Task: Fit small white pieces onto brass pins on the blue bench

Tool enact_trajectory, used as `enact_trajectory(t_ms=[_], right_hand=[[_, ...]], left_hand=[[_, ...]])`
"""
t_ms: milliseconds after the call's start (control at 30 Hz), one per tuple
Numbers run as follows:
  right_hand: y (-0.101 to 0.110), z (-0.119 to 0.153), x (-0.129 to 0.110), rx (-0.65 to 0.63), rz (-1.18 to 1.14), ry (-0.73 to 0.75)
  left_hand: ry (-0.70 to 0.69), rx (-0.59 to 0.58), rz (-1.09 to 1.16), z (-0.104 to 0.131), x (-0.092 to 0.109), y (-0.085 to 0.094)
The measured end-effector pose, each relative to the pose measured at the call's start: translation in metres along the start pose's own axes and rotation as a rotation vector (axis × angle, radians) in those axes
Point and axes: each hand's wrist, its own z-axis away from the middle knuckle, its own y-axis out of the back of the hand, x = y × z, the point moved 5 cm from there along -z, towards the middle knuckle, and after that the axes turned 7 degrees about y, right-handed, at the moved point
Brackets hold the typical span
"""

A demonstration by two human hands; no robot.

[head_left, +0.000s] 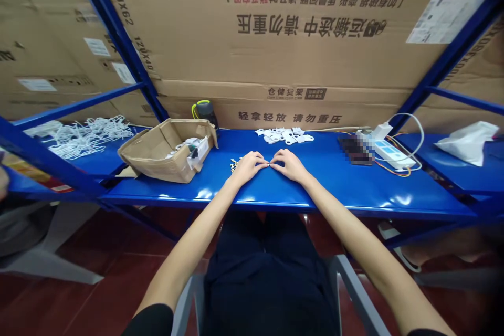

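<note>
Over the middle of the blue shelf table (338, 189), my left hand (251, 166) and my right hand (289, 165) meet fingertip to fingertip. Both hands are closed in a pinch on one tiny metallic piece (269, 165) between them; its shape is too small to make out. Small brass-coloured parts (233, 165) lie just left of my left hand, partly hidden behind it. Beyond the hands, near the back edge, several flat white pieces (289, 138) are spread in a loose pile.
A cardboard box (157, 160) with small items stands at the left, a dark bottle (206, 112) behind it. White wire-like pieces (90, 134) lie farther left. At the right are a power strip (389, 153), cables, a pixelated dark object (356, 150) and a white bag (468, 142).
</note>
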Motion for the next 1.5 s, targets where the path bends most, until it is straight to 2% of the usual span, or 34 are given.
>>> enact_trajectory(t_ms=[200,800,933,1133,1267,1400,1500], right_hand=[[0.001,0.000,-0.002,-0.005,0.027,0.000],[-0.004,0.002,0.000,-0.009,0.020,-0.027],[0.007,0.012,0.011,0.011,0.056,-0.073],[0.029,0.032,0.030,0.101,0.207,-0.234],[0.023,0.024,0.017,0.091,0.262,-0.197],[0.010,0.008,-0.003,0.024,0.260,-0.083],[0.002,0.003,-0.007,-0.041,0.251,-0.026]], left_hand=[[0.032,0.043,0.006,0.002,-0.001,0.001],[-0.021,0.037,-0.038,0.003,0.011,0.005],[0.021,0.064,-0.111,0.005,0.002,0.016],[0.180,0.159,-0.234,-0.001,-0.017,0.025],[0.228,0.175,-0.279,-0.008,-0.017,0.022],[0.248,0.173,-0.301,-0.013,-0.015,0.021],[0.257,0.170,-0.302,-0.017,-0.016,0.021]])
